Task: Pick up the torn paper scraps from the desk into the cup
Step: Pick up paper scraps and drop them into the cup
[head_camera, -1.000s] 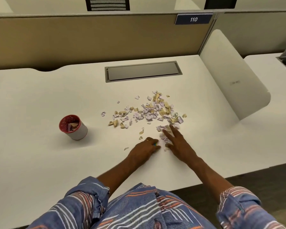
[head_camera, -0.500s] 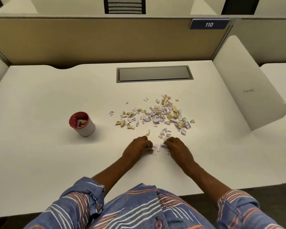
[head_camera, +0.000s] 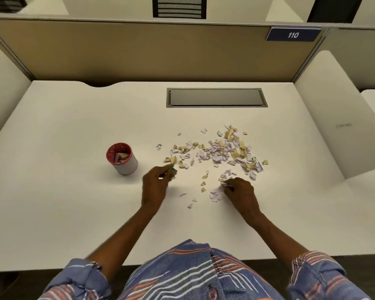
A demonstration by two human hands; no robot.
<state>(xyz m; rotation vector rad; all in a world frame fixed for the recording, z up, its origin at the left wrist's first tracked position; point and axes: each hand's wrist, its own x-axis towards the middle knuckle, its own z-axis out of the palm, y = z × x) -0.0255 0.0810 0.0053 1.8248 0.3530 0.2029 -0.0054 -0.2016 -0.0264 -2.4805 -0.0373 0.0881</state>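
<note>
Several torn paper scraps (head_camera: 219,151), tan and pale lilac, lie scattered on the white desk (head_camera: 74,202) right of centre. A small cup (head_camera: 122,158) with a red rim and white wall stands to their left and holds a few scraps. My left hand (head_camera: 155,184) is blurred, its fingers curled around a few scraps, between the cup and the pile. My right hand (head_camera: 239,192) rests on the desk at the near edge of the scraps and pinches a lilac scrap at its fingertips. A few loose scraps (head_camera: 213,195) lie between the two hands.
A grey cable hatch (head_camera: 217,97) is set into the desk behind the scraps. A tan partition (head_camera: 139,53) closes the back, with a "110" sign (head_camera: 292,35). White curved dividers (head_camera: 338,118) stand at both sides. The desk's front edge is close to my shirt.
My left hand has left the spot beside the right hand and moved left toward the cup with scraps in its fingers. The right hand stays at the near scraps, fingers curled.
</note>
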